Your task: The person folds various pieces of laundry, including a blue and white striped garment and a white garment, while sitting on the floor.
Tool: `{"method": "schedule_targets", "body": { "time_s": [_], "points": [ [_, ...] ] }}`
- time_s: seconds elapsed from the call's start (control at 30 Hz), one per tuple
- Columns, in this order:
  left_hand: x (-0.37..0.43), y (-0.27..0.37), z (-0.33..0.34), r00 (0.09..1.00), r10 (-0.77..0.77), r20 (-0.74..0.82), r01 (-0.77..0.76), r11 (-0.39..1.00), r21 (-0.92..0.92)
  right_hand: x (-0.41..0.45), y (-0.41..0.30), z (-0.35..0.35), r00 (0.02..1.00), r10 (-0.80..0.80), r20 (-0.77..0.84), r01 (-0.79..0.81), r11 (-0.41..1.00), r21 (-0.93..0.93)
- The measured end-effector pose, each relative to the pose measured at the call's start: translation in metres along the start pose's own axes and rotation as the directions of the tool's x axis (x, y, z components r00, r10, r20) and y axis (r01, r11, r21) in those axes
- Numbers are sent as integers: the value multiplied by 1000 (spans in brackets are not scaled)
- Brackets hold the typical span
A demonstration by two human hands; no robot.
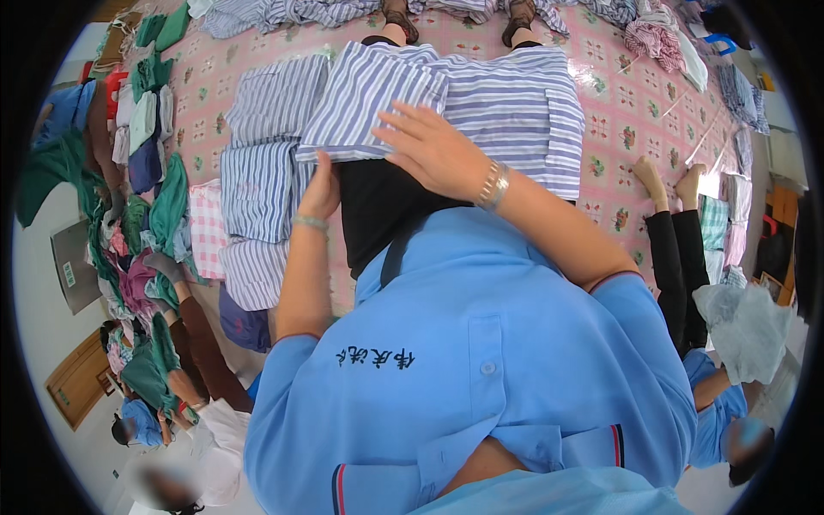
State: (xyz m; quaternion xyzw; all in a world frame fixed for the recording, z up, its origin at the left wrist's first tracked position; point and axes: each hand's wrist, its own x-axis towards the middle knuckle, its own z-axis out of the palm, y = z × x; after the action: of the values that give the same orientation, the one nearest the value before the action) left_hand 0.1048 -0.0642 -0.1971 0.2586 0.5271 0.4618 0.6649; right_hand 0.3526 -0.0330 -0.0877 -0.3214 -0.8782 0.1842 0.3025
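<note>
A blue-and-white striped garment (508,122) lies spread over my outstretched legs, with a chest-like pocket or panel at its right side. Its left part is folded over into a squared flap (380,90). At the flap's near left corner, my left hand (320,190) has its thumb against the edge; its fingers are hidden under or behind the cloth. My right hand (428,145) reaches across, fingers spread and palm down, over the flap's near right part. Whether the palm presses on the cloth cannot be told.
Folded striped garments (254,187) are stacked at my left, beside a pink checked cloth (207,219). Green clothes (168,193) are heaped farther left. A pink patterned sheet (618,161) covers the floor. At right a person (673,257) sits holding a pale cloth (743,331); others work at left.
</note>
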Motion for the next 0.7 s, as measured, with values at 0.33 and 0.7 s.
{"method": "schedule_targets", "body": {
  "time_s": [0.33, 0.7],
  "points": [
    [5, 128, 67, 958, 272, -95, -274, 762, -586, 38, 33, 39, 952, 305, 22, -303, 951, -52],
    [-18, 109, 26, 937, 324, -133, -326, 667, -670, 11, 22, 72, 968, 145, 204, -108, 977, -184]
  ]
}}
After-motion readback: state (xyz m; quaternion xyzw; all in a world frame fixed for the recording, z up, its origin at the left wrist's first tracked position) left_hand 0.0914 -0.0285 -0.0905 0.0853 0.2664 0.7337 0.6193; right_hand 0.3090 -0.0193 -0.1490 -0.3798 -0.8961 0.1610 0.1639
